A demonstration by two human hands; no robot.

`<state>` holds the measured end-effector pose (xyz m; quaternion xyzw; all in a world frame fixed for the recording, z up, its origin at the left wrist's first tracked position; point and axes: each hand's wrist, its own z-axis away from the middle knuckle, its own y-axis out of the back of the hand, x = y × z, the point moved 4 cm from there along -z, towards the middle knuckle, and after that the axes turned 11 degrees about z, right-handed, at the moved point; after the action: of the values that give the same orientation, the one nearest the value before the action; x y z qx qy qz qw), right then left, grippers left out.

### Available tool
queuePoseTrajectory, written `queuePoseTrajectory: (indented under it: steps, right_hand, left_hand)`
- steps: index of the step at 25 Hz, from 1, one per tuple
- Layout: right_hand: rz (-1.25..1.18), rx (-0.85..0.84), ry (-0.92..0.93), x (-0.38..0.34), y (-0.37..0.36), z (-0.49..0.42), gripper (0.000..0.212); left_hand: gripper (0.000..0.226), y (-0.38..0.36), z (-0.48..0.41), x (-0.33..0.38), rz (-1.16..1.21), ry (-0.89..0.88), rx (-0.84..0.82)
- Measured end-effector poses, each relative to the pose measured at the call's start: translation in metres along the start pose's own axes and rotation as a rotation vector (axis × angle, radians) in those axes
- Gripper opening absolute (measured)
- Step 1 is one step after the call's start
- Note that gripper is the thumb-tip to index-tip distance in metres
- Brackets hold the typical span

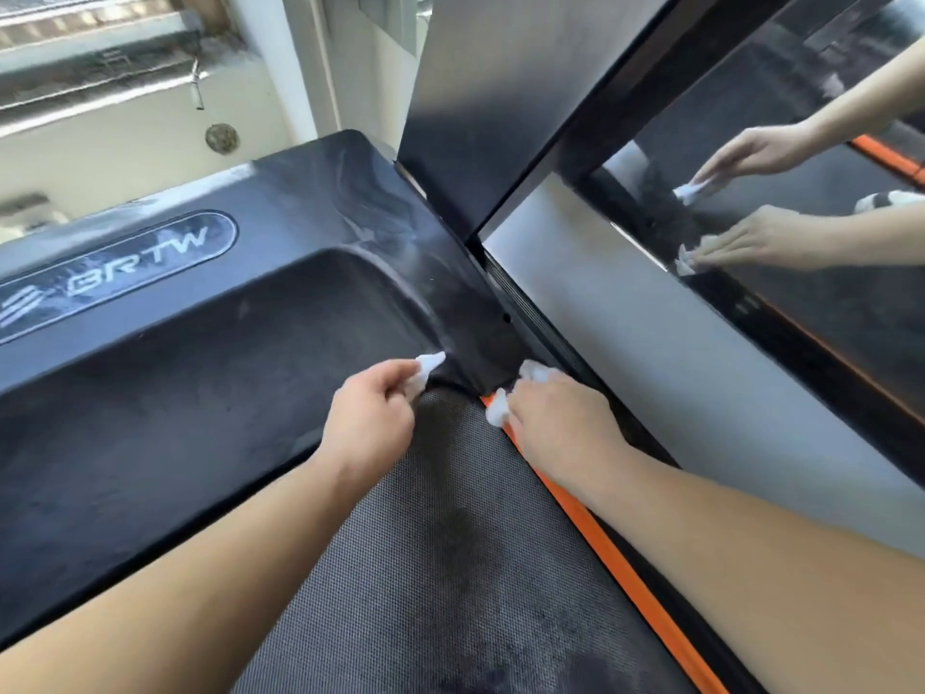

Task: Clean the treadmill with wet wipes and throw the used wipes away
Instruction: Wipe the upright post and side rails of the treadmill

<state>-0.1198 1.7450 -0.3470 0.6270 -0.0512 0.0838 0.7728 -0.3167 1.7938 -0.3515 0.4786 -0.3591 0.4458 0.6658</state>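
Near a window at upper left, the left hand pinches one wipe and the right hand grips another wipe mid-frame, to rub the dusty corner of the treadmill.

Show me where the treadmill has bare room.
Free: the motor cover between the BRTW logo and the left hand; the belt nearer you, left of the orange strip. Crowded: the corner where the right hand holds its wipe.
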Motion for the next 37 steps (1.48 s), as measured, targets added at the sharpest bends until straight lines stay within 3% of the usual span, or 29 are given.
queuePoseTrajectory:
  steps: [3,6,8,10,14,16,20,21,24,26,30,32,35,37]
  right_hand:
    - [-0.273,-0.004,-0.038,-0.015,0.021,0.005,0.025]
    - [-0.942,-0.112,-0.269,-0.026,0.027,0.006,0.032]
    - [-1.415,-0.302,-0.409,-0.030,0.028,0.007,0.032]
    - [-1.641,-0.398,-0.454,-0.025,0.028,0.008,0.038]
    - [-1.666,-0.289,-0.581,-0.006,0.038,0.007,0.020]
    - [-1.739,-0.311,-0.587,-0.001,0.045,0.005,0.018]
    - [-1.914,-0.414,-0.415,-0.004,0.075,-0.001,0.041]
    - [-1.957,-0.423,-0.372,-0.005,0.081,-0.003,0.046]
    - [-2.087,-0.452,-0.259,-0.007,0.101,-0.007,0.059]
    - [-2.125,-0.461,-0.183,-0.007,0.113,-0.007,0.064]
    - [-1.946,-0.255,-0.292,-0.001,0.125,-0.010,0.029]
    - [-1.872,-0.157,-0.359,0.005,0.131,-0.013,0.024]
    - [-1.662,0.036,-0.451,0.022,0.148,-0.017,0.019]
    - [-1.436,0.147,-0.380,0.030,0.171,-0.021,0.013]
  left_hand:
    - [0.017,-0.015,0.009,0.011,0.439,0.250,-0.033]
    - [0.018,-0.009,0.012,0.009,0.621,0.374,-0.105]
    - [0.022,0.004,0.010,0.010,0.681,0.420,-0.067]
    - [0.021,0.015,0.009,0.019,0.679,0.411,-0.025]
    - [0.021,0.024,0.010,0.054,0.711,0.313,-0.030]
    - [0.021,0.026,0.012,0.074,0.753,0.268,-0.102]
    - [0.029,0.019,0.025,0.107,0.866,0.204,-0.433]
    - [0.029,0.016,0.027,0.111,0.819,0.171,-0.426]
    - [0.026,0.019,0.023,0.120,0.361,-0.079,-0.090]
    - [0.024,0.017,0.024,0.131,0.229,-0.202,-0.013]
    - [0.023,0.016,0.012,0.146,0.125,-0.300,0.067]
    - [0.024,0.019,0.003,0.152,0.051,-0.292,0.118]
    - [0.041,0.022,0.000,0.154,0.146,-0.112,0.194]
    - [0.047,0.021,0.004,0.155,0.225,0.031,0.174]
